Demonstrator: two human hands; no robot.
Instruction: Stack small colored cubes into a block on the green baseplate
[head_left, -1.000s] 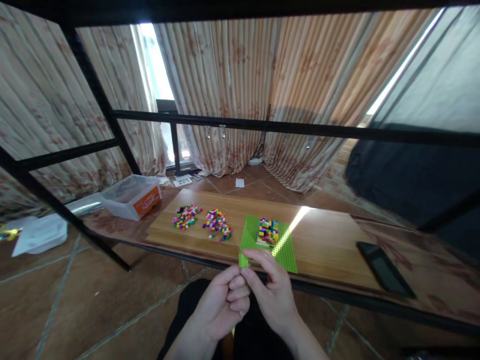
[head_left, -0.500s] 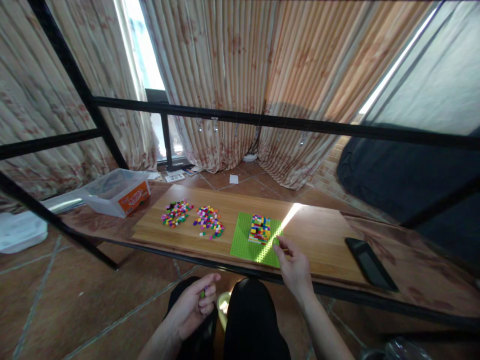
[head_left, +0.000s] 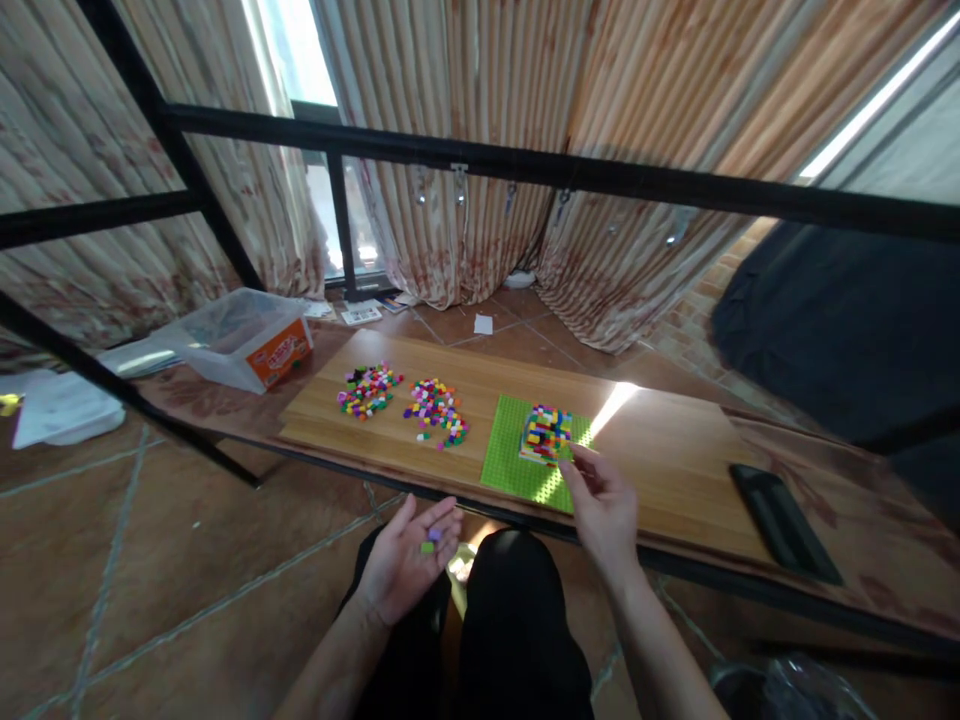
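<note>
My left hand point(head_left: 409, 555) lies palm up over my lap, fingers spread, with a few tiny bricks point(head_left: 428, 541) resting on the palm. My right hand point(head_left: 600, 500) reaches over the near right corner of the green baseplate point(head_left: 517, 465), its fingertips close to the multicoloured block build point(head_left: 546, 433) that stands on the plate. Its fingers look pinched; whether they hold a brick I cannot make out. Two heaps of small coloured bricks point(head_left: 367, 388) point(head_left: 439, 410) lie on the wooden board point(head_left: 660, 460) to the left of the plate.
A clear plastic box with an orange label point(head_left: 244, 340) sits at the left end of the table. A black phone point(head_left: 784, 520) lies at the right. A black metal frame bar point(head_left: 525, 165) crosses above the table. Curtains hang behind.
My left hand has opened from a loose fist into a flat palm showing small bricks. My right hand moved up to the block build. The view shifted slightly downward.
</note>
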